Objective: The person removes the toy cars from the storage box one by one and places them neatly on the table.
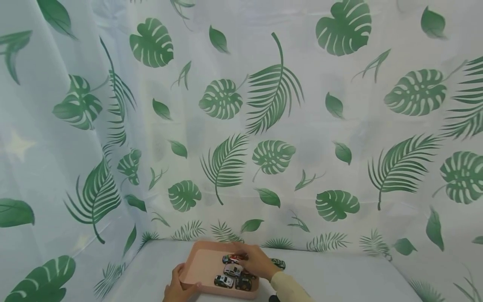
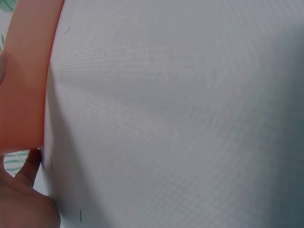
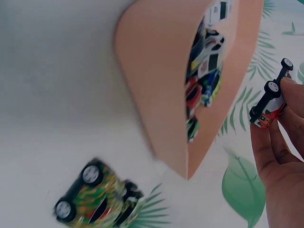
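Observation:
A pink tray [image 1: 200,268] holds several toy cars crowded at its right side. Among them are a white and black toy car [image 1: 224,281], a dark one [image 1: 243,283] and a pale one [image 1: 232,269]. My left hand [image 1: 178,287] grips the tray at its front left corner, thumb along the front wall; the left wrist view shows part of that hand [image 2: 26,204] beside the tray's wall [image 2: 28,80]. Over the tray's right side, my right hand [image 1: 260,262] pinches a white and orange toy car [image 3: 271,102] between thumb and fingers, its wheels showing.
A green camouflage toy car [image 3: 97,194] stands on the white table [image 1: 324,277], just outside the tray's right side. White curtains with green leaf prints [image 1: 271,159] hang behind and at the left. A small black object [image 1: 274,298] shows at the bottom edge.

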`<action>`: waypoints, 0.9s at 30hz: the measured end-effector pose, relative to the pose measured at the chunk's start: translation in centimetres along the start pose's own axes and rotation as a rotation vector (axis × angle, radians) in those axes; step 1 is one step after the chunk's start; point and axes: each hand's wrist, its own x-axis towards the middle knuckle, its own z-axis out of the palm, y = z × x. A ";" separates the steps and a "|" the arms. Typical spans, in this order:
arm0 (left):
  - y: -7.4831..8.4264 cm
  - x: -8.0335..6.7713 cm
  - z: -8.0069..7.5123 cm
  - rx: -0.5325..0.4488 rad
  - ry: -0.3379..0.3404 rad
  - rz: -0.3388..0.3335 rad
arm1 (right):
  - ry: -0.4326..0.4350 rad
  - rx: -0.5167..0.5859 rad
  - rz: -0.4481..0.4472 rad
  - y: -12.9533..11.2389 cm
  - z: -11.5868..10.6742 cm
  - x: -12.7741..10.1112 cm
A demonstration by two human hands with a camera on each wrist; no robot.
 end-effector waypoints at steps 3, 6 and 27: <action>0.0 0.0 -0.2 0.007 0.002 -0.003 | 0.005 -0.009 0.000 0.5 -0.4 -0.4; 0.1 0.0 -0.4 0.011 0.003 -0.007 | 0.009 -0.019 0.000 0.8 -0.8 -0.8; 0.8 -0.7 -0.4 0.014 -0.022 -0.034 | 0.005 0.046 0.011 3.6 -4.0 -5.5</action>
